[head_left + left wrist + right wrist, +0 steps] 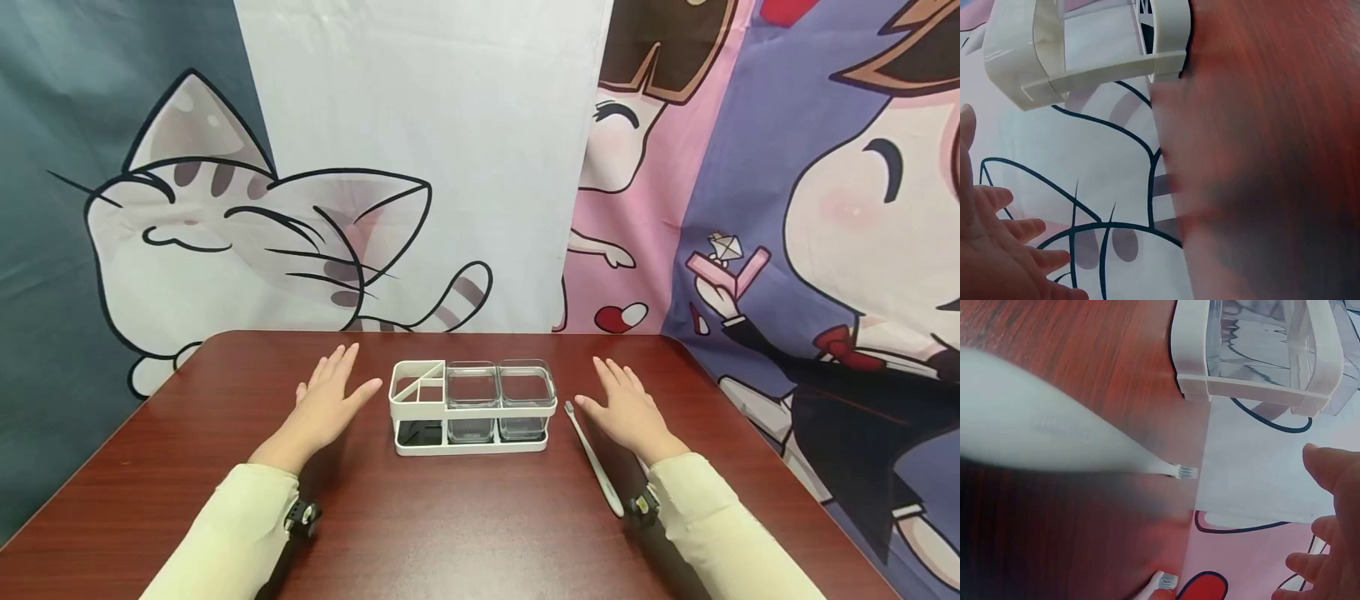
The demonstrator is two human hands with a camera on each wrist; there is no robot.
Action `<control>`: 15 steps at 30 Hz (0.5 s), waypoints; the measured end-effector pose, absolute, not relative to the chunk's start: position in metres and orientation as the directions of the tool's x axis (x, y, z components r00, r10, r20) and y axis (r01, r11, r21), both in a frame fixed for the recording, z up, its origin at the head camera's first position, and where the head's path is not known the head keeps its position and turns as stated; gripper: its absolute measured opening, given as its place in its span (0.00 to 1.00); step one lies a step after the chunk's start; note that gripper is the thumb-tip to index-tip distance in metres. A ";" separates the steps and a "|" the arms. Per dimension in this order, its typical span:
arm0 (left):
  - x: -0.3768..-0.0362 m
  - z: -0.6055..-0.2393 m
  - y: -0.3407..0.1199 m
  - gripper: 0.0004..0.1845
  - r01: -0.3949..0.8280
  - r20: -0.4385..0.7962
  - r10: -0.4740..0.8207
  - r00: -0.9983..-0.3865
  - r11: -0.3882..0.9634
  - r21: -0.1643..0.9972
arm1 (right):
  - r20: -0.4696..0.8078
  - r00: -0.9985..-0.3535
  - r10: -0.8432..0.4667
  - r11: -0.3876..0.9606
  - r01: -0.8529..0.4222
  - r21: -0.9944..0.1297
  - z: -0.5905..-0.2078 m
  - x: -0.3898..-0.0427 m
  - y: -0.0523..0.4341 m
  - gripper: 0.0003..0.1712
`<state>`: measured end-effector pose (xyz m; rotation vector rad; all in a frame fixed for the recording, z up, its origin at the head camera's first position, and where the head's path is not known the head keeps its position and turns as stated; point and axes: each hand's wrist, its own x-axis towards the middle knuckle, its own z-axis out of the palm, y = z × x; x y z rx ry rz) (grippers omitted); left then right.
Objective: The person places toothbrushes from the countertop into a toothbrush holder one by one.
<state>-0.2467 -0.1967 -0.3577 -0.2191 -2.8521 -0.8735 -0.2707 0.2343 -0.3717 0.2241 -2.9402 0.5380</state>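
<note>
The left hand (326, 404) lay flat on the surface (465, 517), palm down, fingers straight and slightly spread; its grip was wide and held nothing. The right hand (626, 410) lay flat in the same way on the opposite side, its grip also wide and empty.

Between the two hands stood a white organizer rack (471, 407), apart from both. Its left section was divided into small compartments; two clear square cups (501, 398) sat side by side in its middle and right sections.

A white toothbrush (592, 458) lay on the surface just beside the right hand, on the side toward the rack. Its bristle head pointed away from the person, near the rack's right end, and its handle ran back toward the right sleeve (720, 525). Whether the thumb touched the toothbrush could not be determined.

In the right wrist view, the toothbrush head (1185, 472) lay short of the rack corner (1194, 362).
</note>
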 end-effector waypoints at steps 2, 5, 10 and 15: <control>-0.250 -0.357 -0.195 0.45 0.196 0.202 0.097 -0.974 0.806 0.558 | 0.169 -0.978 -0.121 0.919 -0.175 -0.353 -0.372 -0.272 0.234 0.45; -0.255 -0.355 -0.193 0.44 0.216 0.225 0.099 -0.969 0.779 0.589 | 0.160 -0.980 -0.116 0.911 -0.170 -0.375 -0.373 -0.275 0.233 0.46; -0.261 -0.354 -0.191 0.41 0.238 0.246 0.096 -0.965 0.718 0.654 | 0.132 -0.986 -0.105 0.902 -0.150 -0.405 -0.375 -0.278 0.233 0.47; -0.265 -0.353 -0.186 0.39 0.244 0.240 0.102 -0.965 0.683 0.689 | 0.093 -0.989 -0.114 0.869 -0.145 -0.473 -0.377 -0.281 0.234 0.47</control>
